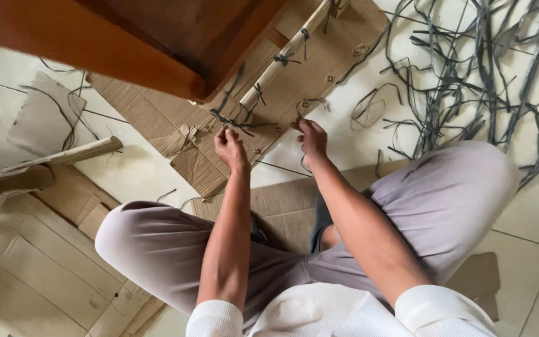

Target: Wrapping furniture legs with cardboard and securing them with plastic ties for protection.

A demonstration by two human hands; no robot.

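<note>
**Hands tying a strap at a cardboard sheet on the floor**

Left hand (229,147): fingers are pinching together at the near end of a dark strap (235,120), close on the knot; whether the strap is actually gripped cannot be told for sure, though it looks so.

Right hand (310,138): fingers are curling in at the sheet's near edge, seemingly pinching a thin strand; the grip itself is too small to confirm. The two hands are working apart, a short gap between them.

Cardboard sheet (157,112): lying flat on the tiled floor (132,171), just ahead of the knees. A pale tube (285,53) is running diagonally across it, lashed down by dark ties.

Progress, as judged: several ties along the tube are already sitting knotted, and small holes are showing in the sheet beside them; the tie nearest the hands is looking loose and unfinished, so the near end appears to be the part remaining.

Wooden furniture (95,37): reddish-brown, overhanging the sheet's far left part.

Loose straps (481,68): a grey tangle spreading over the floor at right, well apart from the hands.

Second tube (70,153): lying at left among cardboard scraps (38,262).

Person: squatting, grey trousers, white sleeves.
</note>
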